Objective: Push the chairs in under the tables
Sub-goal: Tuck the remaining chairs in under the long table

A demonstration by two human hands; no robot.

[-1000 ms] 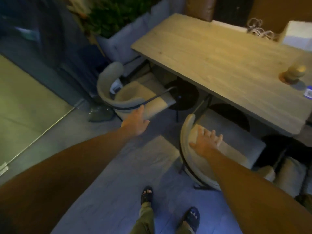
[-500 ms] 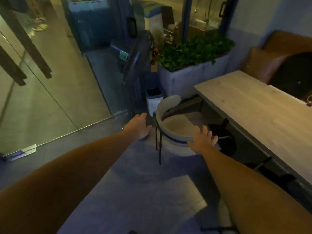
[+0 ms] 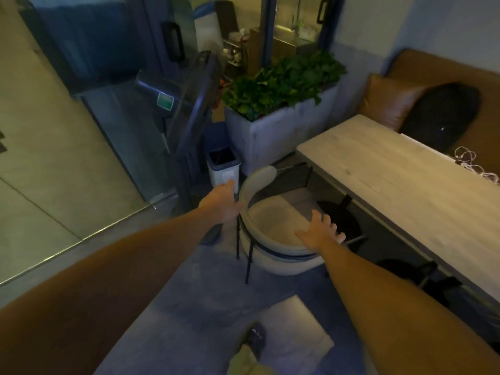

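A cream chair [image 3: 273, 226] with a curved backrest and thin black legs stands at the near left corner of the light wooden table [image 3: 392, 185], its seat mostly out from under the top. My left hand [image 3: 221, 204] grips the left side of the backrest. My right hand [image 3: 320, 235] lies on the right side of the backrest rim with its fingers spread.
A small white bin [image 3: 224, 169] stands just behind the chair, next to a grey planter [image 3: 278, 131] with green leaves. A glass wall [image 3: 81, 171] runs along the left. Black table bases [image 3: 341, 220] sit under the top. A brown bench [image 3: 433, 85] carries a black bag.
My right hand left the nearer chair and came onto the left chair's backrest. My view turned left and moved closer to this chair; both hands now sit on its back.
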